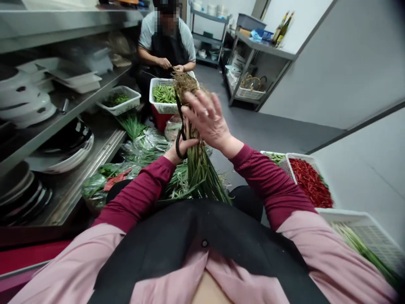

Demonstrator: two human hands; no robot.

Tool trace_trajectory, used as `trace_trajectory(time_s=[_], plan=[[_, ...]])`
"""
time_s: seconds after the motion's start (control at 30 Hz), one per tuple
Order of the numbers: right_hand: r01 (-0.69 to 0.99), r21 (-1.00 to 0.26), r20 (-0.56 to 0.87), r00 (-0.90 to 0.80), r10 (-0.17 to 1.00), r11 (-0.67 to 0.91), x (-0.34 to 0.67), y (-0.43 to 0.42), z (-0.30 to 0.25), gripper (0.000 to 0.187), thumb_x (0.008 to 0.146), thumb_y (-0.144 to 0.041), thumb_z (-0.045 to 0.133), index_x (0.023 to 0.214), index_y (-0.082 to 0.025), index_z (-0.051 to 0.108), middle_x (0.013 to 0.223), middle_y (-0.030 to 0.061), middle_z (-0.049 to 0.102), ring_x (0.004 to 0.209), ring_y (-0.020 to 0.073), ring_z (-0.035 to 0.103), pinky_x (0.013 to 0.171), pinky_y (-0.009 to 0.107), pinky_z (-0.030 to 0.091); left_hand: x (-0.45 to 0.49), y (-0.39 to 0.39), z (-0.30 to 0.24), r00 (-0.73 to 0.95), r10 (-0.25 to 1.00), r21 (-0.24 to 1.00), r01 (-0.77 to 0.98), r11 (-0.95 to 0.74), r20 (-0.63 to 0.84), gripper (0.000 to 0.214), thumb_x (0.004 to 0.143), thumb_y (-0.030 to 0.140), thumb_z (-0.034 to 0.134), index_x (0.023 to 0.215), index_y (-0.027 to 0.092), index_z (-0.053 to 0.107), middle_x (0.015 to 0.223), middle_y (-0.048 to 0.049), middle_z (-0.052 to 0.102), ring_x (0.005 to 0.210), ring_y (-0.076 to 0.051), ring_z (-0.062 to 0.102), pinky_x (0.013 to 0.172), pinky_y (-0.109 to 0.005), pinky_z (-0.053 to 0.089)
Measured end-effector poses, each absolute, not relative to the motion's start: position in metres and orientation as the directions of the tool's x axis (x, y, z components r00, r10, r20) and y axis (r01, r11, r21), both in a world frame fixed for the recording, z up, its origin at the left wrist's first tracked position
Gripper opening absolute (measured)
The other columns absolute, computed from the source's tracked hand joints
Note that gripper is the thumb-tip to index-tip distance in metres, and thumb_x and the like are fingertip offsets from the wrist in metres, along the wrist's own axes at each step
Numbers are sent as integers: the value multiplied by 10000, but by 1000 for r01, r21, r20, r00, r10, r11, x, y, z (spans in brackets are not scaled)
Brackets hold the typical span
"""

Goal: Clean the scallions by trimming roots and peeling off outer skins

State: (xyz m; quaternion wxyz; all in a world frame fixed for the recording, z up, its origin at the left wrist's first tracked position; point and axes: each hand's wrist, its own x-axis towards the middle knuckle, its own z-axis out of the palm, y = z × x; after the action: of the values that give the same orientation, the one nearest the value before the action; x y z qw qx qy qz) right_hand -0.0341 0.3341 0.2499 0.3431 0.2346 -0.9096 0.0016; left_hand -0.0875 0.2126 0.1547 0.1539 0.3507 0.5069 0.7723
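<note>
1. Left hand (183, 145) grips a bundle of green stalks (199, 169) low on its stems, fingers closed round it; black scissors (180, 135) hang in the same hand, a loop over the thumb.
2. The bundle stands upright in front of the chest, root end (185, 82) up, leaf ends fanning down toward the lap.
3. Right hand (207, 118) lies against the upper part of the bundle, fingers spread and open, not clamped on anything.
4. Step in hand, as I read it: squaring up the root ends before a trim.
5. The next move seems to call for a firm grip below the roots and the scissors brought round to a cutting hold.
6. Nearby: basket of red chillies (308, 179) at right; a co-worker (166, 46) opposite, hands over a white basket of greens (163, 95).
</note>
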Motion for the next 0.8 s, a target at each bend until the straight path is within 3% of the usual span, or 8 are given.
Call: trace_trajectory(time_s=[0.07,0.13,0.17,0.23,0.3,0.37,0.5,0.8], plan=[[-265,-132,706,-702,-98,955,-13,347,231,470,946,-212,302,1413,-181,348,1494,106,297,1446,280,136,1133,595,140,-75,223,154,-797,505,871,53,-488,331,387,615,381,731,915,151,648,939,-89,707,997,-304,638,838,-402,526],[-172,-525,567,-801,192,833,6,358,195,524,956,-343,308,1439,-140,296,1464,155,343,1428,278,206,1122,552,247,-68,231,148,-857,446,863,-3,-504,257,344,597,352,738,864,151,658,925,-84,709,960,-287,651,816,-384,536],[-170,-701,432,-874,222,693,15,360,172,556,955,-435,288,1426,-141,316,1418,164,411,1390,279,297,1093,539,311,-66,235,143,-875,434,866,-32,-499,217,332,594,350,736,846,149,661,898,-81,711,929,-281,658,795,-380,542],[-99,-934,150,-981,125,344,30,357,122,678,911,-622,231,1357,-148,422,1308,165,531,1289,290,441,1036,514,393,-62,242,130,-891,434,877,-96,-470,136,326,595,346,731,840,142,663,844,-75,711,871,-273,667,754,-377,548],[-13,-997,19,-997,72,81,43,347,79,801,808,-760,310,1287,-144,490,1229,160,591,1219,301,504,1010,489,423,-55,245,113,-889,450,889,-141,-437,80,348,590,330,737,866,131,666,836,-76,710,838,-263,669,748,-374,544],[-23,-1000,22,-992,121,-13,53,336,52,852,700,-764,517,1293,-153,479,1245,143,585,1203,287,518,1029,448,414,-44,245,96,-875,482,908,-163,-387,48,387,588,320,747,908,120,664,862,-82,709,838,-253,668,774,-374,534],[-15,-987,51,-972,227,157,59,334,37,907,577,-551,778,1326,-161,447,1302,125,548,1212,263,510,1081,406,359,-26,246,69,-871,490,937,-198,-287,-34,487,600,354,760,1006,119,628,886,-84,702,877,-247,657,807,-369,516],[-16,-961,81,-971,225,276,51,343,20,611,900,-583,344,1295,-144,502,1220,109,608,1242,215,490,1091,384,348,-18,254,50,-831,555,906,-253,-338,-26,546,680,421,734,1111,112,600,997,-114,698,1000,-244,627,929,-380,449]])
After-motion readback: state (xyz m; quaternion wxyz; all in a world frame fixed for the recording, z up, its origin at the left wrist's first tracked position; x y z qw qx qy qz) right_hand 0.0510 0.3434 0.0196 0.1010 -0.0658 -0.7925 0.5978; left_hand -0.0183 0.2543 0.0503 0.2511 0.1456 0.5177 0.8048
